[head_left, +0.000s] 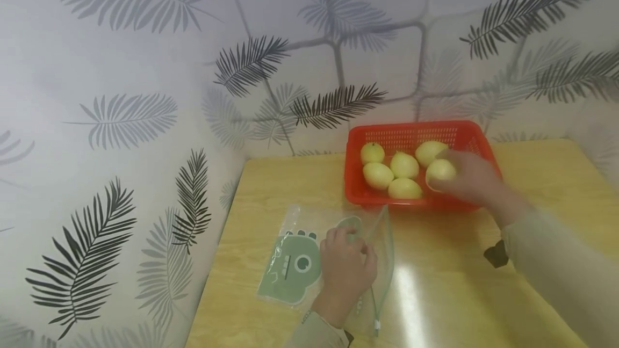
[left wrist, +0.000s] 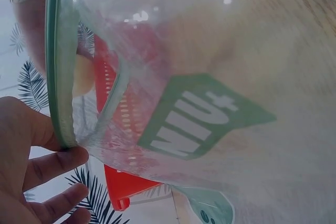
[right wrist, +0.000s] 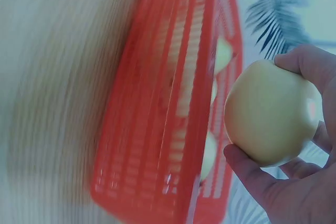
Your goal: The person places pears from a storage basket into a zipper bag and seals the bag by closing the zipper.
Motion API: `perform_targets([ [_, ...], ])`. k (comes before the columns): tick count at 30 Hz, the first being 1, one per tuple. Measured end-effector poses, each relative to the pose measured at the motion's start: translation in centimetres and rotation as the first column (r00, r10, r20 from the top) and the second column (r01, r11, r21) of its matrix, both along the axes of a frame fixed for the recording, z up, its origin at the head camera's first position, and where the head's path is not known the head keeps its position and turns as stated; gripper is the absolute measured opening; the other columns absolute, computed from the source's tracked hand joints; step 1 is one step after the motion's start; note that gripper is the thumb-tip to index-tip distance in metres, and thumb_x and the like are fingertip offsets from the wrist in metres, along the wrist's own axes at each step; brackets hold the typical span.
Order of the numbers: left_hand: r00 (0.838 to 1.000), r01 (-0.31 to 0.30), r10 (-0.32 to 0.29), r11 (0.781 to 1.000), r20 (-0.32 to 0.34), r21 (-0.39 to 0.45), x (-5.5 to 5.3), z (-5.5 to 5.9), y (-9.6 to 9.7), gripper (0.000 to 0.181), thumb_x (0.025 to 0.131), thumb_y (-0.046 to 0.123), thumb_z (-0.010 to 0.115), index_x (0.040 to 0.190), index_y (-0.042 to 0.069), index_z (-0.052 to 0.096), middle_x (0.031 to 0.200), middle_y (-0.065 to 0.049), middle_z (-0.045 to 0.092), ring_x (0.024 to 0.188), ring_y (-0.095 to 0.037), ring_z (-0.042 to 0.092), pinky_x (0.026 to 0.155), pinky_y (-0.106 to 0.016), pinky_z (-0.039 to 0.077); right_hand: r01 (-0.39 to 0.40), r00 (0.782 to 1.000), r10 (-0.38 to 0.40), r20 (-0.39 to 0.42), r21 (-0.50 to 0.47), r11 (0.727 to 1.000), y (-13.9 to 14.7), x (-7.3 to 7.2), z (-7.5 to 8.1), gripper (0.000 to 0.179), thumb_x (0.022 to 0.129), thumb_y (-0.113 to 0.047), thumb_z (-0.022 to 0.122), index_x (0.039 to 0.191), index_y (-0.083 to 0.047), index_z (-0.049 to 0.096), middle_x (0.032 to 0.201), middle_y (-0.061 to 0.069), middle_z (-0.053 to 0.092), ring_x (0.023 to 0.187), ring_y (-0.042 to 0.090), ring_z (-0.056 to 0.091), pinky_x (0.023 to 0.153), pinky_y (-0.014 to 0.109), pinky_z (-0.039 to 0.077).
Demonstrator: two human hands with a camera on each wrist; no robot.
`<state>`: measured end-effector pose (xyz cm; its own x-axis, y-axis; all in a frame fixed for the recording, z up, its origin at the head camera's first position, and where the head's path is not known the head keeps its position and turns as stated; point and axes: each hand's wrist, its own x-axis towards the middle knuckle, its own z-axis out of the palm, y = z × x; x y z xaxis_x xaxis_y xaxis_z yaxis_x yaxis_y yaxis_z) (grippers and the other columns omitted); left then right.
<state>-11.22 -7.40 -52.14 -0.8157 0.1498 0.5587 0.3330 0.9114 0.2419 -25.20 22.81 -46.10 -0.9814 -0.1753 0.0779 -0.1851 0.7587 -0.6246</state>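
Note:
My right hand [head_left: 466,176] holds a smooth, pale yellow round fruit [right wrist: 270,114] between thumb and fingers, over the right part of a red plastic basket [head_left: 355,197]. Several similar yellow fruits [head_left: 404,166] lie in that basket. With thumb and forefinger, my left hand [head_left: 344,262] pinches the green-edged mouth of a clear zip bag [left wrist: 205,40]. The bag lies on the table in front of the basket, with a green cartoon print [head_left: 295,267]. Its mouth gapes in the left wrist view, and a white slider [head_left: 377,325] sits at one end of the zip.
A light wood-grain table [head_left: 285,181] carries everything. Behind it and to the left rise walls [head_left: 145,58] patterned with grey and black leaves. The basket's slotted side [right wrist: 152,129] stands close to the right hand.

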Motion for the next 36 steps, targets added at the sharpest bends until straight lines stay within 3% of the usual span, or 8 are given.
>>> perform_targets([
  [6,1.000,0.001,-0.001,1.000,0.019,0.003,0.0,-0.2,-0.1,0.021,0.084,0.026,0.075,0.065,0.018,0.069,0.110,-0.003,0.071,0.100,-0.025,0.064,0.076,-0.038,0.048,-0.049,0.999,0.048,-0.011,-0.081,0.996,-2.2,3.9,0.5,0.060,0.080,-0.042,0.086,0.130,-0.014,0.067,0.112,0.010,0.071,0.098,0.028,0.060,0.085,0.044,0.045],
  [12,0.999,-0.006,0.007,1.000,0.035,-0.008,0.0,-0.2,0.0,0.022,0.085,0.027,0.073,0.065,0.018,0.069,0.111,-0.003,0.072,0.100,-0.025,0.063,0.077,-0.038,0.049,-0.061,0.998,0.060,-0.007,-0.143,0.988,-4.3,7.6,-0.1,0.061,0.079,-0.043,0.088,0.131,-0.018,0.067,0.120,0.006,0.070,0.103,0.025,0.062,0.088,0.043,0.048],
  [20,1.000,-0.013,0.014,1.000,0.021,-0.020,-0.1,-0.1,-0.1,0.023,0.085,0.028,0.073,0.064,0.020,0.067,0.112,-0.003,0.072,0.100,-0.025,0.063,0.077,-0.039,0.049,-0.166,0.982,0.147,-0.119,-0.175,0.970,-7.6,11.2,-2.9,0.056,0.073,-0.029,0.092,0.125,-0.022,0.072,0.120,0.000,0.072,0.105,0.018,0.064,0.083,0.037,0.054],
  [23,1.000,-0.018,0.018,0.999,0.006,-0.031,-0.1,-0.3,-0.1,0.023,0.085,0.028,0.073,0.064,0.021,0.067,0.111,-0.002,0.072,0.099,-0.025,0.063,0.076,-0.038,0.048,-0.191,0.975,0.162,-0.155,-0.193,0.962,-8.7,12.2,-3.8,0.056,0.071,-0.026,0.093,0.123,-0.019,0.074,0.117,0.001,0.074,0.102,0.017,0.066,0.077,0.032,0.055],
  [28,1.000,-0.014,0.014,0.999,-0.011,-0.030,-0.2,-0.6,-0.2,0.023,0.084,0.028,0.074,0.063,0.020,0.069,0.110,-0.002,0.072,0.098,-0.025,0.064,0.074,-0.037,0.048,-0.197,0.975,0.164,-0.149,-0.246,0.949,-10.0,13.1,-5.1,0.056,0.068,-0.019,0.093,0.121,-0.015,0.075,0.112,0.002,0.074,0.096,0.017,0.064,0.071,0.028,0.053],
  [36,1.000,0.003,-0.003,1.000,0.007,0.000,0.0,-0.7,-0.2,0.022,0.085,0.025,0.073,0.064,0.019,0.072,0.110,-0.003,0.072,0.102,-0.024,0.064,0.076,-0.037,0.048,-0.226,0.965,0.182,-0.188,-0.244,0.943,-11.2,13.6,-6.4,0.058,0.067,-0.022,0.093,0.121,-0.015,0.074,0.115,0.005,0.074,0.101,0.021,0.066,0.074,0.029,0.054],
])
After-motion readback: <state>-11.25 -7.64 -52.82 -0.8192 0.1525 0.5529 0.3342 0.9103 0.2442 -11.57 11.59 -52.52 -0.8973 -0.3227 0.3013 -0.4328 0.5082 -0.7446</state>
